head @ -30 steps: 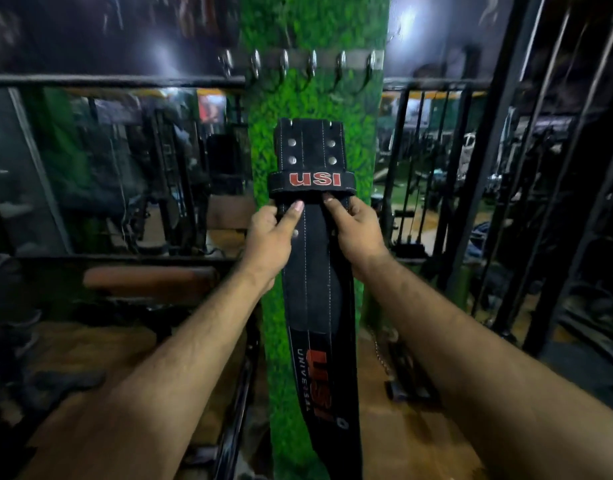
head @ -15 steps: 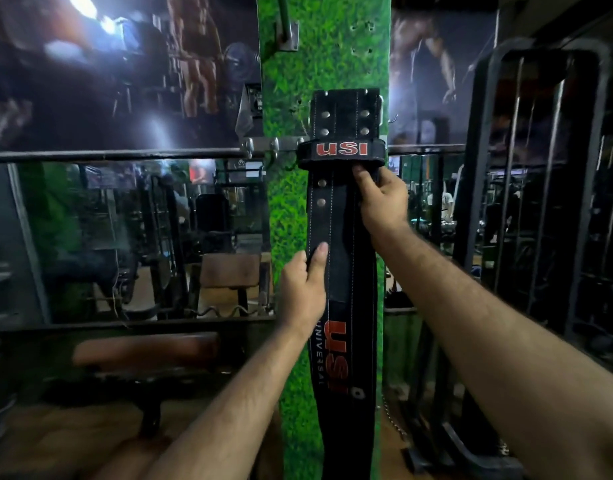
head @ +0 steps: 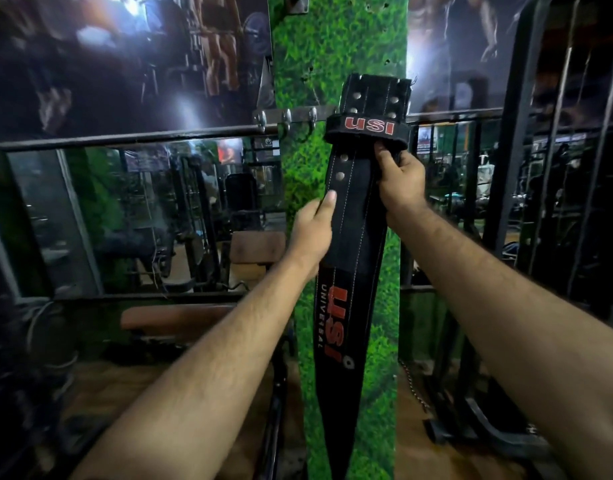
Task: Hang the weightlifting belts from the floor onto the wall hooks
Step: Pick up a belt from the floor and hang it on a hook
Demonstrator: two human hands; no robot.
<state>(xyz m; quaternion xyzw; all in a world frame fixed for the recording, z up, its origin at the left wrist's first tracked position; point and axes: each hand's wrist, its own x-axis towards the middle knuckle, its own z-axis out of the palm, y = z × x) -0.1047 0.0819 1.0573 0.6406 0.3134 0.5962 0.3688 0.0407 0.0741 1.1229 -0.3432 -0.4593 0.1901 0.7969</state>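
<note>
A long black weightlifting belt (head: 353, 237) with red USI lettering hangs upright against a green grass-patterned pillar (head: 336, 46). Its buckle end covers the right part of a metal hook rail (head: 291, 116); whether it rests on a hook is hidden. My right hand (head: 400, 183) grips the belt just under its red-lettered loop. My left hand (head: 312, 230) holds the belt's left edge lower down, thumb on the front. The belt's tail reaches the bottom of the view.
Three bare hooks show at the rail's left end. A brown padded bench (head: 180, 318) stands low on the left beneath mirrors. A black metal rack (head: 506, 168) rises on the right, with its base on the floor.
The belt has gone up from below the hook rail to level with it. My left hand slid down the belt; my right hand stayed under the loop.
</note>
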